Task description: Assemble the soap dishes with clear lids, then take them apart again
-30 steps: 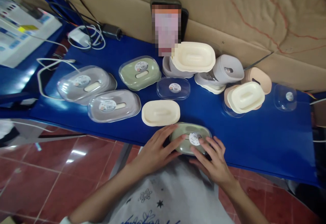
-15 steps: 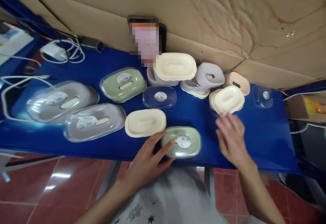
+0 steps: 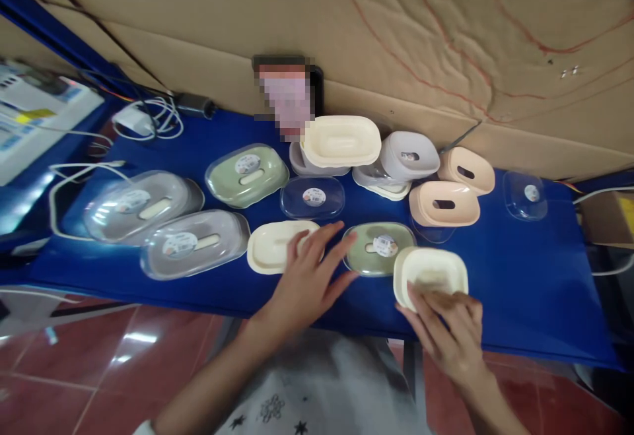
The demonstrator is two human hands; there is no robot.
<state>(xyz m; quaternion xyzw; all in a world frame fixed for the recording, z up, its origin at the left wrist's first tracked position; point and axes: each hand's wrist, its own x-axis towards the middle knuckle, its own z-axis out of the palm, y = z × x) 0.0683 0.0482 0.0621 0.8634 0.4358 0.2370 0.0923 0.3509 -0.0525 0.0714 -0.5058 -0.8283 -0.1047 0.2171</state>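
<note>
My right hand [image 3: 448,336] grips a cream soap-box tray [image 3: 430,275] at the near edge of the blue table [image 3: 535,290]. My left hand [image 3: 307,283] lies flat with fingers spread, fingertips touching a green soap box with a clear lid [image 3: 379,249] and covering part of a cream tray [image 3: 272,253] to its left. A pink base [image 3: 444,203] stands just behind the tray I hold.
Two large clear-lidded grey boxes [image 3: 193,243] [image 3: 133,205] sit at the left, another green box [image 3: 246,174] and a loose clear lid [image 3: 313,197] behind. A stack of cream and grey parts [image 3: 341,141] leans by the cardboard wall. Cables [image 3: 148,118] lie far left.
My right hand reached to the cream tray on the pink base, lifted it off and brought it to the near edge. My left hand slid the green box away from me.
</note>
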